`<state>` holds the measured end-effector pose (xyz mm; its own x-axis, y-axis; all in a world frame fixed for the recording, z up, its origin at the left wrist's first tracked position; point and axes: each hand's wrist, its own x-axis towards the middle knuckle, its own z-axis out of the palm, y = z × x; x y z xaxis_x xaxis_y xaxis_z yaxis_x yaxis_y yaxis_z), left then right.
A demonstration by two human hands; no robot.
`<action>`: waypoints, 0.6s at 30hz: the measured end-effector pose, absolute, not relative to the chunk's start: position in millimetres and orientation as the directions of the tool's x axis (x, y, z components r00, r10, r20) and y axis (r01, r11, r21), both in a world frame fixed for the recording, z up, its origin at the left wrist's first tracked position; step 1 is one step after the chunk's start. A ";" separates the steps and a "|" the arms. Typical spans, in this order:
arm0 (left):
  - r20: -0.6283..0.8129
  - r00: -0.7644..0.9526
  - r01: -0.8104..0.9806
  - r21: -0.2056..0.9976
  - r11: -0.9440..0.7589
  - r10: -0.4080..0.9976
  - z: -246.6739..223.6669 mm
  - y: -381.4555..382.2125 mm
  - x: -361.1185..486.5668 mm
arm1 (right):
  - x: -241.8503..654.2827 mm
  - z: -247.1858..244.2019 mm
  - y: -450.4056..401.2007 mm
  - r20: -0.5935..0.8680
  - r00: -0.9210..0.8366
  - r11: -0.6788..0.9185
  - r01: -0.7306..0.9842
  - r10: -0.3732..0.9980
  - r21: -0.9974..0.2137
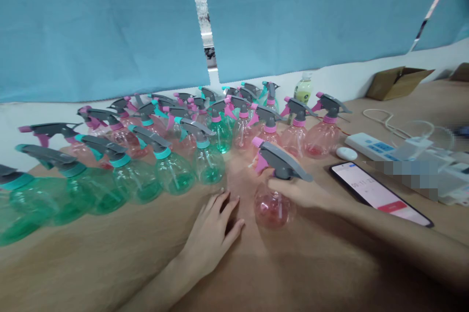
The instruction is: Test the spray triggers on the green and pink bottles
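Observation:
My right hand (293, 189) is wrapped round the neck of a pink spray bottle (273, 212), under its grey trigger head with a pink nozzle. The bottle stands nearly upright in front of me, a little liquid showing in it. To its left, my left hand (212, 226) rests on the brown tabletop with fingers spread and nothing in them. Beyond that hand stands a row of green spray bottles (176, 175) with turquoise collars. Behind the held bottle are more pink spray bottles (322, 138), their trigger heads mostly pointing left.
On the right lie a phone (377, 192) with a timer on its screen, a white round case (346, 154) and a power strip (370, 146) with cables. A labelled drink bottle (303, 88) and an open cardboard box (395, 85) stand at the back, before a blue-covered wall (293, 19).

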<state>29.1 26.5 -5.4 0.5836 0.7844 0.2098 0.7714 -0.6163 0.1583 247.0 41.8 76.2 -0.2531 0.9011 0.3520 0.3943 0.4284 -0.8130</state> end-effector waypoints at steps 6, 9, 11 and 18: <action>0.210 0.583 0.770 0.165 -0.616 0.785 -5.7 26.3 28.9 | 248.3 70.2 43.6 0.350 -0.228 0.414 0.380 0.909 -0.827; 0.206 0.580 0.772 0.169 -0.613 0.788 -5.1 26.5 28.9 | 248.8 68.3 45.1 0.358 -0.250 0.429 0.352 0.899 -0.832; 0.200 0.581 0.773 0.167 -0.612 0.789 -4.9 26.8 29.1 | 248.9 68.4 45.4 0.350 -0.272 0.427 0.313 0.896 -0.848; 0.201 0.581 0.775 0.158 -0.612 0.789 -5.2 26.3 29.8 | 250.8 68.9 44.2 0.322 -0.282 0.408 0.338 0.904 -0.848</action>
